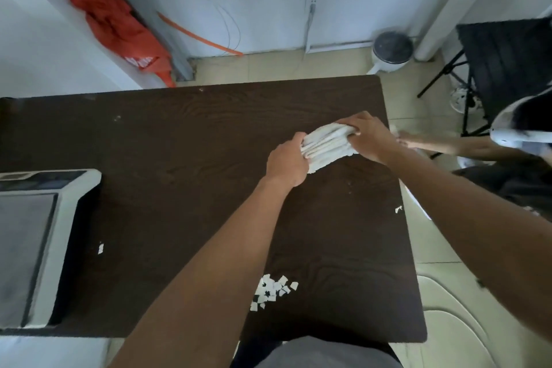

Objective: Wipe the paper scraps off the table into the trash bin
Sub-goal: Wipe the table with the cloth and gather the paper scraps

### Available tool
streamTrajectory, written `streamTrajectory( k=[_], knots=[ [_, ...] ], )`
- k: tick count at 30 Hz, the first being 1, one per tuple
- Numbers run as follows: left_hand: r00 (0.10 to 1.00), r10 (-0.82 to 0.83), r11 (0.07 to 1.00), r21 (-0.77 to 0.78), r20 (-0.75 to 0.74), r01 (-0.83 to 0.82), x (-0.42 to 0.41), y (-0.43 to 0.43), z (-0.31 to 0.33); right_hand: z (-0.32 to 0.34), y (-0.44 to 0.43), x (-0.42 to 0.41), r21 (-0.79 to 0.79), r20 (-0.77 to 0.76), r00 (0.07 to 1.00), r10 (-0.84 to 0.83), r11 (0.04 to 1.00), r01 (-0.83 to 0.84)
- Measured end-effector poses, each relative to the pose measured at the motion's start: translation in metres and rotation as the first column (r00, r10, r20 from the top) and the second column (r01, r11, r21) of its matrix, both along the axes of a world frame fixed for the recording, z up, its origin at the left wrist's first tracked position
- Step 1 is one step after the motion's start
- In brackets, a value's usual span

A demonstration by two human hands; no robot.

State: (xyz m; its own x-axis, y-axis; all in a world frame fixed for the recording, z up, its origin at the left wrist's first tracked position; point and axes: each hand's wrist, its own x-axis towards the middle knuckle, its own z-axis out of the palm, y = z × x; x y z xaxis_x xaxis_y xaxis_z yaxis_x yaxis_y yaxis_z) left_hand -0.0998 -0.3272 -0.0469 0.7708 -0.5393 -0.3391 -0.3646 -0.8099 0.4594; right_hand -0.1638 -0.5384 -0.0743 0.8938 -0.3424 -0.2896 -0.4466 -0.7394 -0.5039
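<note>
Gripping folded cloth [327,145] ends, left hand [286,163], right hand [369,136], long axis running near-left to far-right.

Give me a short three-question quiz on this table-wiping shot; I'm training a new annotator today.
1. True or false: both hands grip the bunched white cloth.
2. Where does the main cluster of small white paper scraps lie? A) on the dark brown wooden table, near its front edge; B) on the floor; C) on the cloth.
3. Fill in: one stray scrap sits near the table's ____ edge.

Key:
1. True: left hand and right hand hold opposite ends.
2. A.
3. Right.
</note>
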Motion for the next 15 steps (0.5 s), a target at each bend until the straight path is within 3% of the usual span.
streamTrajectory(
  k=[9,15],
  knots=[
    [0.959,-0.281,0.959,-0.038,0.036,0.282,-0.060,-0.005,-0.012,-0.002,0.026,-0.119,-0.037,0.008,0.963,-0.268,0.963,0.268],
    [0.873,-0.485,0.873,-0.024,0.053,0.486,-0.094,0.020,-0.010,-0.005,0.076,-0.196,-0.149,-0.012,0.932,-0.363,0.922,0.358]
  ],
)
